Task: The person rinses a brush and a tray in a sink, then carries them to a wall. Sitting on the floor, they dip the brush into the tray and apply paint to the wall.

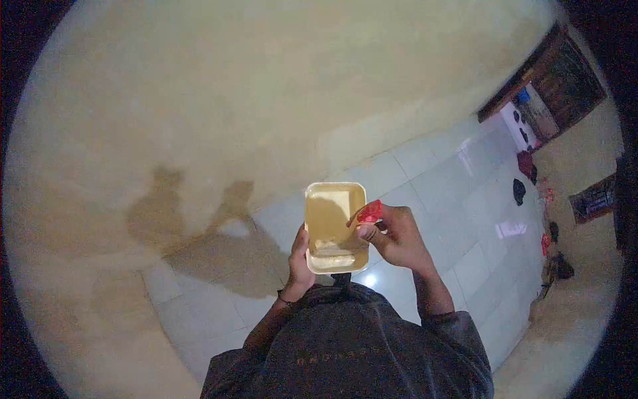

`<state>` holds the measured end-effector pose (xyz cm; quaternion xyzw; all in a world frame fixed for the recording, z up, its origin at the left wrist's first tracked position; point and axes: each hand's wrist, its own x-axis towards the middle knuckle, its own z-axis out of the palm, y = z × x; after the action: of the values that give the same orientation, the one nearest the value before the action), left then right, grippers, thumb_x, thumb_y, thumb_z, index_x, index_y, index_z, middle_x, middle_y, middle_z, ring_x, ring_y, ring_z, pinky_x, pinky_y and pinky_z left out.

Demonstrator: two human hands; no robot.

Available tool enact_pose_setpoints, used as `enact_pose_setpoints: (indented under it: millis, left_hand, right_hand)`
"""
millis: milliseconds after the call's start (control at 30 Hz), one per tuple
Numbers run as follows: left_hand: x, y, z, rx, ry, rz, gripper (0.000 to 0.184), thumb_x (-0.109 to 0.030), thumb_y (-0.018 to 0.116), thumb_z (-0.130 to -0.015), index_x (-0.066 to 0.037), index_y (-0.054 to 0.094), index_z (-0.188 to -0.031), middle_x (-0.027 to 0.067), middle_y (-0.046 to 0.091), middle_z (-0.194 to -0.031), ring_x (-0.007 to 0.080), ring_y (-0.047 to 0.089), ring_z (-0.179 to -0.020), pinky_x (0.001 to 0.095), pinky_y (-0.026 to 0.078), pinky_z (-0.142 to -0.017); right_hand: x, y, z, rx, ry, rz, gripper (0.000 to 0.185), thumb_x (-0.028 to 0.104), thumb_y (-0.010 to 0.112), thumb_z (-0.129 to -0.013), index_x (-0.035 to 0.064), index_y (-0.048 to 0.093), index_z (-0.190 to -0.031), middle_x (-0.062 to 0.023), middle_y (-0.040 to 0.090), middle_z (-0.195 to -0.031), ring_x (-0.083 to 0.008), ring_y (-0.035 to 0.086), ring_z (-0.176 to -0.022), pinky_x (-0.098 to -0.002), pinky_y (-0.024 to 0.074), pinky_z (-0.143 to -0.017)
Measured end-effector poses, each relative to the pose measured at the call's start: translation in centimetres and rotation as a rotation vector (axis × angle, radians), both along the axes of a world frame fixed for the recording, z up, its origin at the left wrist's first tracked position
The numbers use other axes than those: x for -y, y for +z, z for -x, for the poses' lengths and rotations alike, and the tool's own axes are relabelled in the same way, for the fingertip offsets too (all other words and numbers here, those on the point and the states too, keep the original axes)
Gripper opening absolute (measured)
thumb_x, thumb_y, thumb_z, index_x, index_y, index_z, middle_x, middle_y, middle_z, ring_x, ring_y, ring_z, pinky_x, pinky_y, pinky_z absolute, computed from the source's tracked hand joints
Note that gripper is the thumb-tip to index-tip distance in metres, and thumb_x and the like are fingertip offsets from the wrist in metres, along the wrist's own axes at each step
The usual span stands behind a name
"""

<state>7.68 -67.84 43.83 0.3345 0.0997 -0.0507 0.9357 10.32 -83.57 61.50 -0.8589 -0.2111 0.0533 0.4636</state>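
Observation:
A pale yellow rectangular container with a raised rim is held up in front of my body. My left hand grips its left side, with the thumb along the edge. Over the container's right side, my right hand pinches a small red packet between thumb and fingers. Something light-coloured and shiny shows at the container's near end, too unclear to name.
Pale floor tiles spread below, beside a beige wall. Dark and red items, including a black one, lie along the right side. A doorway stands at the upper right. Shadows fall at left.

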Motion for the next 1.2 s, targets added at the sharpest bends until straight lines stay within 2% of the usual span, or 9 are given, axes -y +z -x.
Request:
enact_pose_setpoints:
  millis: [200,367,400,600,700,833,900,967,1200]
  left_hand:
    - [-1.0,0.3,-0.3,0.012,-0.024,0.017,0.047,-0.036,0.032,-0.091,-0.001,0.037,-0.123,0.0126,0.049,-0.116,0.0242,0.048,-0.108,0.037,0.036,-0.093]
    - [-2.1,0.9,-1.5,0.029,-0.014,-0.019,0.049,-0.035,0.035,-0.09,-0.001,0.034,-0.125,0.0123,0.047,-0.118,0.0228,0.046,-0.109,0.0351,0.035,-0.094]
    - [-0.3,3.8,-0.6,0.062,-0.036,-0.042,0.049,-0.033,0.037,-0.089,-0.001,0.032,-0.127,0.0114,0.046,-0.12,0.0209,0.045,-0.111,0.0335,0.035,-0.093]
    - [0.6,6.3,-1.3,0.011,0.019,0.028,0.044,-0.033,0.037,-0.09,-0.002,0.038,-0.121,0.0105,0.049,-0.115,0.0207,0.048,-0.107,0.0336,0.037,-0.091]
    - [0.6,5.0,-1.5,0.009,0.053,-0.014,0.049,-0.037,0.034,-0.09,-0.001,0.035,-0.124,0.0134,0.048,-0.118,0.0257,0.047,-0.11,0.0378,0.035,-0.094]
    - [1.2,4.5,-0.9,0.039,0.087,-0.032,0.048,-0.036,0.033,-0.091,-0.001,0.036,-0.124,0.0132,0.048,-0.119,0.0256,0.046,-0.11,0.038,0.035,-0.094]
    - [0.9,3.0,-1.6,0.05,0.088,0.065,0.04,-0.03,0.036,-0.091,-0.002,0.039,-0.12,0.009,0.05,-0.112,0.019,0.049,-0.105,0.0321,0.037,-0.09]
    - [1.9,2.4,-0.5,0.071,0.118,0.032,0.043,-0.033,0.034,-0.091,-0.002,0.038,-0.121,0.0107,0.05,-0.114,0.0223,0.049,-0.106,0.0352,0.037,-0.091]
    - [0.3,0.9,-2.1,0.024,0.181,0.035,0.045,-0.035,0.032,-0.091,-0.002,0.041,-0.12,0.0115,0.052,-0.112,0.025,0.05,-0.103,0.0378,0.039,-0.089]
  right_hand:
    - [-2.0,-0.6,-1.9,0.033,-0.065,-0.023,0.032,0.03,0.059,-0.081,-0.001,0.058,-0.088,-0.0125,0.061,-0.073,-0.0198,0.062,-0.069,-0.0308,0.0512,-0.063]
    - [-3.5,-1.1,-4.7,0.063,-0.029,-0.058,0.028,0.025,0.059,-0.082,-0.0019,0.057,-0.087,-0.0139,0.061,-0.076,-0.0193,0.062,-0.068,-0.0303,0.0513,-0.062]
    - [-1.2,1.2,-3.5,0.112,-0.033,-0.101,0.028,0.026,0.059,-0.082,-0.0015,0.058,-0.087,-0.0138,0.061,-0.076,-0.0189,0.062,-0.068,-0.03,0.0513,-0.062]
    - [0.5,3.2,-3.5,0.258,0.034,-0.089,0.023,0.022,0.059,-0.08,0.001,0.059,-0.087,-0.0129,0.062,-0.079,-0.0208,0.062,-0.071,-0.0318,0.0508,-0.066]
    - [1.1,3.0,-2.3,0.355,0.01,-0.105,0.019,0.017,0.06,-0.077,0.0011,0.059,-0.088,-0.0123,0.062,-0.083,-0.0245,0.062,-0.078,-0.0333,0.0495,-0.072]
    - [2.2,2.2,-1.6,0.526,0.088,-0.165,0.022,0.009,0.063,-0.07,0.001,0.058,-0.09,-0.012,0.063,-0.09,-0.0271,0.061,-0.084,-0.0344,0.049,-0.075]
    - [1.6,0.3,-2.9,0.543,0.118,-0.154,0.025,0.006,0.063,-0.067,0.001,0.057,-0.091,-0.0121,0.062,-0.092,-0.028,0.06,-0.087,-0.0351,0.0487,-0.077]
    - [2.2,-1.2,-2.5,0.606,0.218,-0.109,0.027,0.002,0.063,-0.064,0.0016,0.057,-0.09,-0.0126,0.061,-0.098,-0.0291,0.059,-0.091,-0.0368,0.0484,-0.079]
    - [0.1,-5.1,-3.5,0.585,0.334,-0.05,0.036,0.004,0.064,-0.067,0.0043,0.05,-0.1,-0.0135,0.058,-0.105,-0.0292,0.057,-0.099,-0.0379,0.0478,-0.082]
